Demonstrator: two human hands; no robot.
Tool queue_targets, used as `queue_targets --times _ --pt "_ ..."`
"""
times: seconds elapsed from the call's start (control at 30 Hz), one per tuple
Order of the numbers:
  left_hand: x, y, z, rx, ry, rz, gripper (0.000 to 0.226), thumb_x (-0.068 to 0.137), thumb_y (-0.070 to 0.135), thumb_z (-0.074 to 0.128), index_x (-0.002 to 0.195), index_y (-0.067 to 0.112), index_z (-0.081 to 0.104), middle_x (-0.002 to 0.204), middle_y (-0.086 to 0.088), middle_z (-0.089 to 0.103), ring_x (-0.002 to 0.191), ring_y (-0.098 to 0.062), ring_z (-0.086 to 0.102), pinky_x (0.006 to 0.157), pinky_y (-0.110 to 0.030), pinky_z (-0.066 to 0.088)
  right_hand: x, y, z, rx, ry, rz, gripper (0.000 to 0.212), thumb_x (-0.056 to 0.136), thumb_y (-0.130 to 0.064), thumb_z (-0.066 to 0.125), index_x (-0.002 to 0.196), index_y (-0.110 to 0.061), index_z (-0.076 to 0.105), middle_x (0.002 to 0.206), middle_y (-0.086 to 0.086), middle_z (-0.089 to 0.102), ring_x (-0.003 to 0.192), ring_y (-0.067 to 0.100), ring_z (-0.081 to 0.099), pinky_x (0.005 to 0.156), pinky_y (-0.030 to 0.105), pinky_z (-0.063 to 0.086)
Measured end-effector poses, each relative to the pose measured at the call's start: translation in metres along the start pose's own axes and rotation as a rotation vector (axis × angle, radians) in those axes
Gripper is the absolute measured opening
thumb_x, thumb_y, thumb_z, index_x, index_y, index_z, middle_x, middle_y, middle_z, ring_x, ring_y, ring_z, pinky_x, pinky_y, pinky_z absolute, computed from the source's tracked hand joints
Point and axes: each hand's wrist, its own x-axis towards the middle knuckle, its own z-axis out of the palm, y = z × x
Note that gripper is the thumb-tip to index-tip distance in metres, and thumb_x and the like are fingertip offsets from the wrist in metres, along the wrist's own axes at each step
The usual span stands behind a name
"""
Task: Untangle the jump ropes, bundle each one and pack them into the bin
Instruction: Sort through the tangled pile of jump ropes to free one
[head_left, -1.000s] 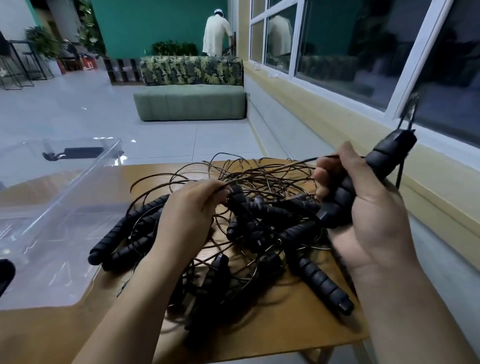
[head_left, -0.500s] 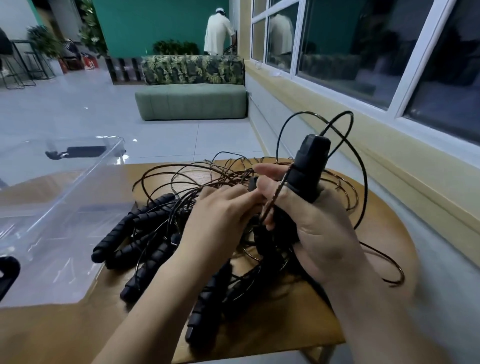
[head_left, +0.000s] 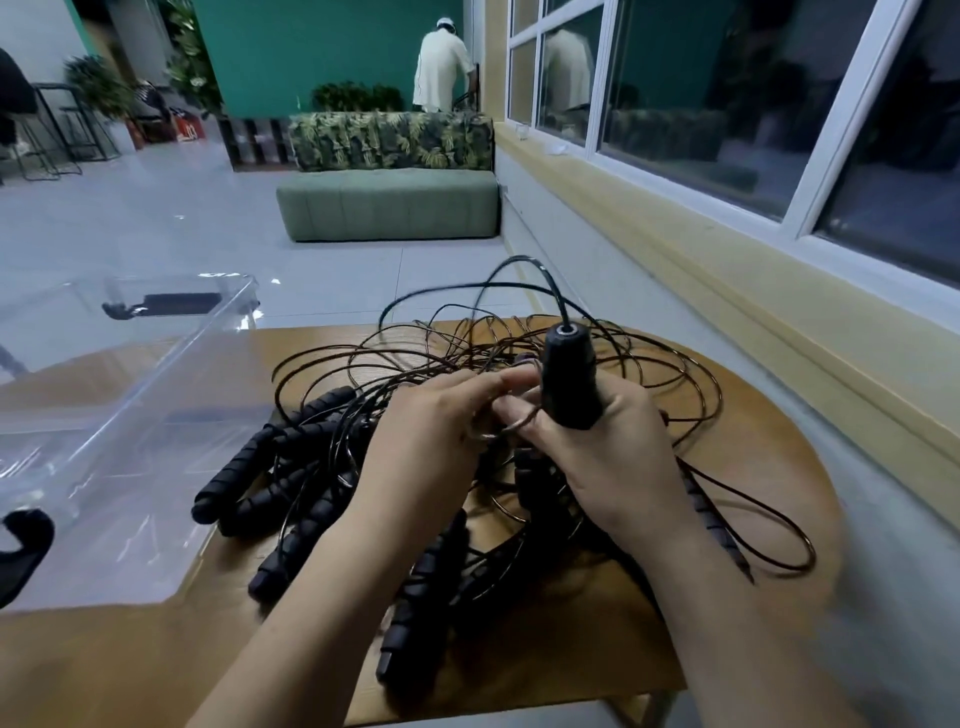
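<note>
Clear plastic bin sits well left of the left hand, no rope seen inside. Between bin and left hand: several ribbed black handles of the jump ropes, lying loose on the counter, cords heaped behind and under both hands. Left hand pinches a thin cord at its fingertips, touching the right hand. Right hand is wrapped round one handle, held upright, cord rising from its top. A second ago that handle was out to the right, tilted away; it is now drawn in to centre, and the left hand has come up off the pile to meet it. Right of the right hand a slack loop trails on the counter. Reads as one rope singled out and being traced free; nothing bundled yet.
</note>
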Motion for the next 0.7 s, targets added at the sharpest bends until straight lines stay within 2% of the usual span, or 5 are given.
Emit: queue_targets --times 0.17,0.27,0.4,0.53,0.7 --pt "-0.002 -0.002 -0.001 0.104 -0.060 0.036 0.035 0.089 0.020 0.058 0.118 0.038 0.061 0.088 0.008 0.073 0.083 -0.021 0.068 0.074 -0.048 0.054 -0.001 0.006 0.007 -0.125 0.052 -0.085 0.008 0.091 -0.022 0.087 0.095 -0.019 0.081 0.087 0.002 0.079 0.087 0.021 0.076 0.081 0.051 0.063" --pt "-0.001 -0.008 0.000 0.164 -0.023 0.115 0.014 0.095 0.024 0.068 0.105 0.029 0.075 0.099 0.009 0.077 0.091 -0.019 0.071 0.080 -0.043 0.056 -0.003 0.004 0.010 -0.149 0.155 -0.158 0.014 0.094 -0.028 0.083 0.090 -0.017 0.076 0.081 0.000 0.076 0.078 0.020 0.074 0.074 0.046 0.063" --pt "0.004 -0.017 -0.010 -0.033 0.051 0.010 0.034 0.088 0.018 0.087 0.119 0.026 0.076 0.110 0.016 0.076 0.106 -0.005 0.072 0.093 -0.029 0.056 -0.003 -0.009 0.004 0.108 0.189 -0.117 0.012 0.100 -0.019 0.076 0.091 -0.010 0.075 0.080 0.006 0.079 0.070 0.024 0.076 0.066 0.039 0.059" --pt "0.011 -0.031 -0.015 -0.051 0.038 -0.021 0.024 0.090 0.016 0.083 0.111 0.025 0.077 0.117 0.019 0.074 0.127 -0.004 0.063 0.108 -0.029 0.049 -0.008 -0.024 0.000 0.344 0.183 -0.105 0.017 0.100 -0.012 0.073 0.082 -0.012 0.074 0.077 0.014 0.075 0.067 0.030 0.070 0.064 0.036 0.054" --pt "0.020 -0.038 -0.031 -0.054 0.094 0.001 0.019 0.100 0.019 0.072 0.116 0.024 0.082 0.112 0.015 0.077 0.111 -0.010 0.071 0.096 -0.032 0.056 -0.003 -0.033 -0.007 0.592 0.289 -0.024 0.013 0.098 -0.008 0.071 0.086 -0.005 0.068 0.071 0.009 0.069 0.061 0.023 0.064 0.060 0.030 0.053"
